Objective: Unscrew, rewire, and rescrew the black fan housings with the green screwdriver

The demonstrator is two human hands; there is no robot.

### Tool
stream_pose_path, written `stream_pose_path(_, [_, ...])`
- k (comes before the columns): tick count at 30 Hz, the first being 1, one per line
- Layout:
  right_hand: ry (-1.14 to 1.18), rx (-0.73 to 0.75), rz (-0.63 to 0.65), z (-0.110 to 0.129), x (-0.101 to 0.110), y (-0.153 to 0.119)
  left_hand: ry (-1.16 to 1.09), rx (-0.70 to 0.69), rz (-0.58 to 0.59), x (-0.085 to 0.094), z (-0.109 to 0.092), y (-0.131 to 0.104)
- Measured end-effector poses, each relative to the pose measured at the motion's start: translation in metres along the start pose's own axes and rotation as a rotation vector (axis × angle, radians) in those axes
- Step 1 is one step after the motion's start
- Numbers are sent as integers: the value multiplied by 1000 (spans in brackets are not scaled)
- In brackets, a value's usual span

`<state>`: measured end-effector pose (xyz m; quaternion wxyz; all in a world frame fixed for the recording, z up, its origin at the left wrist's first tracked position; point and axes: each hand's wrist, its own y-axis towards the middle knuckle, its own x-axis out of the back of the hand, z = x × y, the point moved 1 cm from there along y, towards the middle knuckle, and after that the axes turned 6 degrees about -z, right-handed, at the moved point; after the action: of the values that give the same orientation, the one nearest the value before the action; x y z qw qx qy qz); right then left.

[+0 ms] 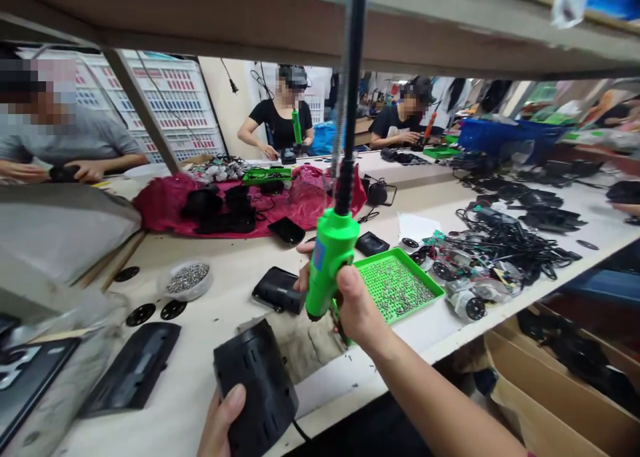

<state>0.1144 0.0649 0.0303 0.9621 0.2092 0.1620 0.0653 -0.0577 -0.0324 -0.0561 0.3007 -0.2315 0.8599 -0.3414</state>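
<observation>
A black plastic housing with slots and a cable is held up at the bottom centre by my left hand, thumb across its face. My right hand is wrapped round a green electric screwdriver, which hangs from a black cord and spring. The driver's lower end is above and apart from the housing. Behind my right hand lies a green perforated tray of small screws. Another black housing rests on the table, partly hidden by my right fingers, near a greyish cloth.
A bowl of screws, black discs and a black shell lie left. Wired parts and cables are piled right. Pink plastic lies behind. A shelf hangs overhead; several people sit across the table.
</observation>
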Motion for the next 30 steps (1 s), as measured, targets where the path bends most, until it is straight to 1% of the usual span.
stream_pose_path(3, [-18,25,-37,2,5,-8,-31,-26,6,2,2,1])
stream_pose_path(6, [8,22,-52,2,7,-14,-39,-4,4,7,8,3])
stream_pose_path(8, [29,30,-67,0,8,-16,-35,-20,8,8,10,3])
stream_pose_path(12, [98,13,-74,-2,7,-19,5,-108,16,1,10,-2])
stream_pose_path(14, [216,3,-93,4,2,-21,71,-185,14,-7,9,-4])
stream_pose_path(17, [410,-6,-87,24,-11,-26,167,-281,20,-19,7,-5])
stream_pose_path(19, [450,-8,-41,36,-23,-29,186,-327,45,-25,6,-4])
stream_pose_path(21, [426,9,16,39,-33,-31,184,-381,64,-29,6,-5])
stream_pose_path(23, [408,43,59,34,-41,-32,184,-408,62,-29,6,-5])
stream_pose_path(25, [401,57,90,22,-48,-31,184,-412,59,-29,6,-4])
stream_pose_path(27, [393,70,99,11,-55,-28,184,-426,75,-29,7,-3])
stream_pose_path(30, [381,119,76,1,-65,-22,220,-477,57,-28,6,1])
